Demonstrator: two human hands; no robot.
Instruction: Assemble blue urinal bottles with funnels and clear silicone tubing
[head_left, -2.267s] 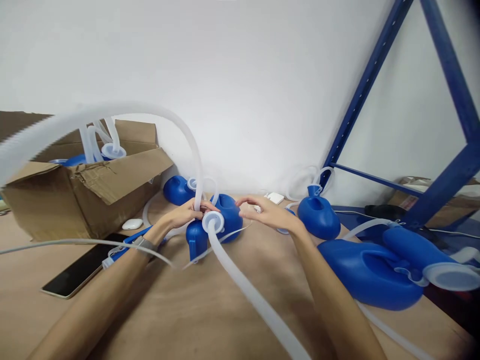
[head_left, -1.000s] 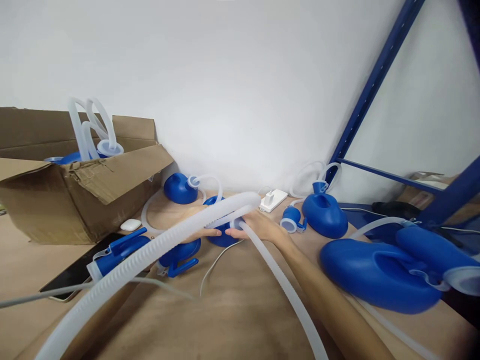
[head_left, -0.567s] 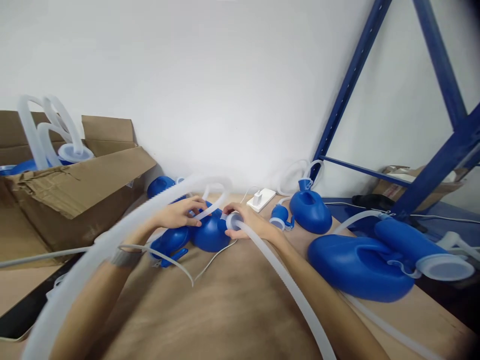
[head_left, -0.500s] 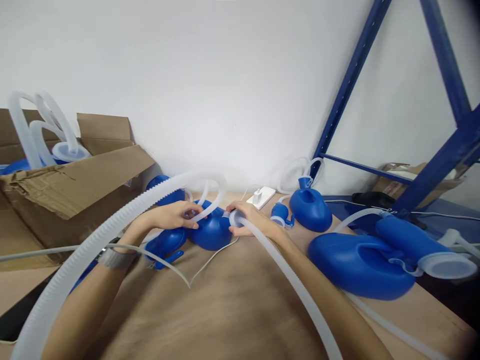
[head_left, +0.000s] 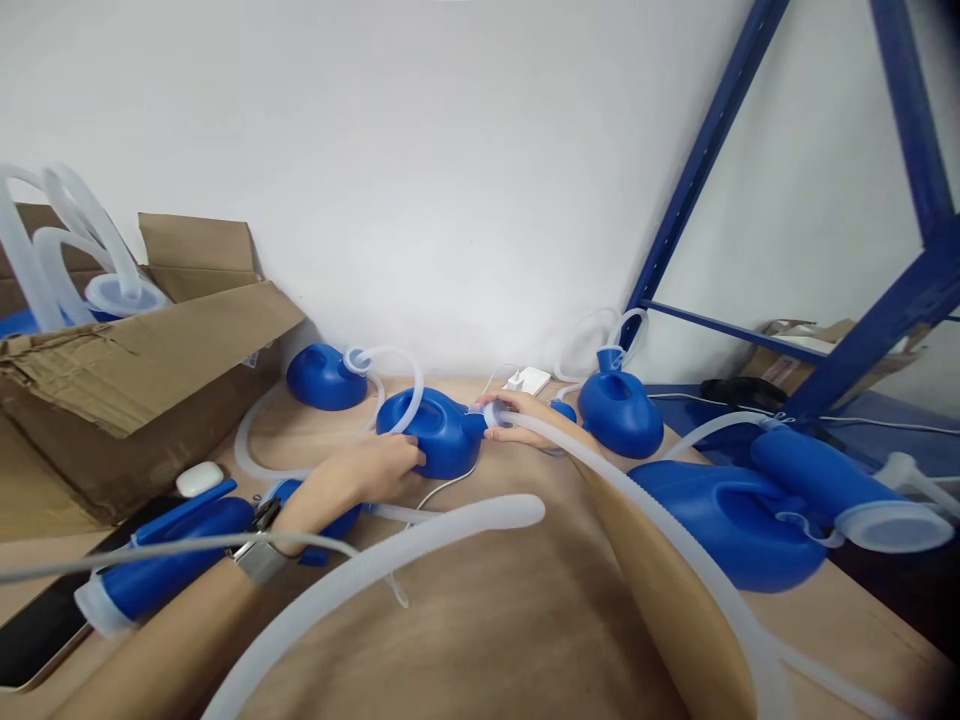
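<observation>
A blue plastic urinal bottle (head_left: 452, 445) lies on the table in front of me, its neck pointing right. My left hand (head_left: 379, 468) grips the bottle's near left side with curled fingers, some of them hidden. At the neck, my right hand (head_left: 521, 418) is closed around the translucent white cap (head_left: 495, 415). From this cap a long corrugated tube (head_left: 660, 500) runs over my right forearm towards me. Another tube's free end (head_left: 517, 512) hangs across the foreground, below the bottle.
More blue urinal bottles stand at the back left (head_left: 326, 378), back right (head_left: 621, 415) and right (head_left: 720, 530). An open cardboard box (head_left: 165, 370) with tubes sits left. Also here are a black phone (head_left: 37, 635), white earbud case (head_left: 199, 478), charger (head_left: 527, 381) and blue rack (head_left: 697, 150).
My left hand has moved from the bottle's top to its near left side. The loose tube has dropped, its end now in the foreground. My right hand stays at the cap; the view has shifted slightly.
</observation>
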